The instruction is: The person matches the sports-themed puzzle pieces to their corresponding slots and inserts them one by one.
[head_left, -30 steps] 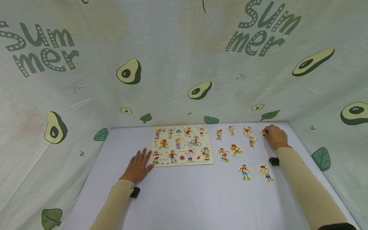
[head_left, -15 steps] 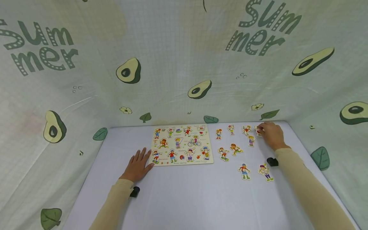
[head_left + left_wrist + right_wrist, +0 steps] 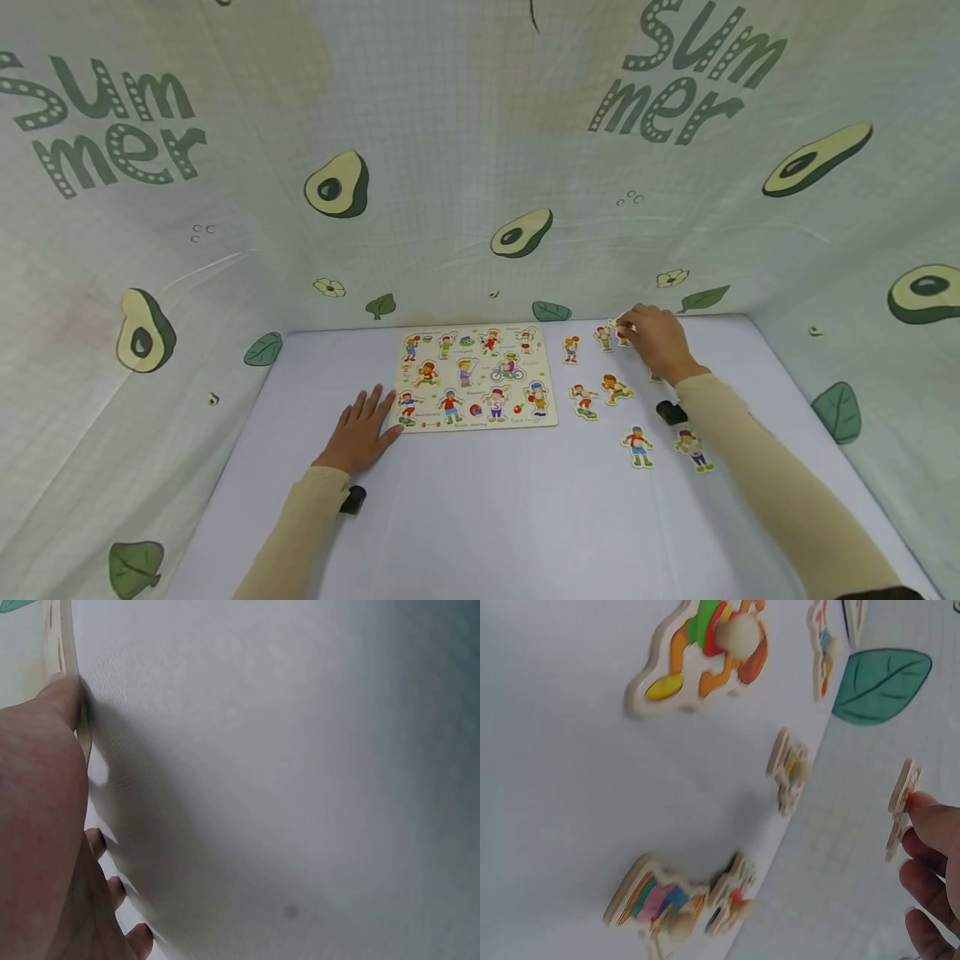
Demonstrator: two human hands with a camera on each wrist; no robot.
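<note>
"Summer" twice, on cloth [image 3: 420, 108]; "S", "Skateboard", on board [image 3: 442, 383]

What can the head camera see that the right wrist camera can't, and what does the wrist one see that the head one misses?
Only the head view shows the left hand, the whole puzzle board it touches, the beige sleeves and the SUMMER writing.

Only the right wrist view clearly shows the round knobs and thick sides of the wooden pieces.

Both show the right hand, its fingers pinching a puzzle piece, other wooden pieces on the white table, and a green leaf on the cloth.
</note>
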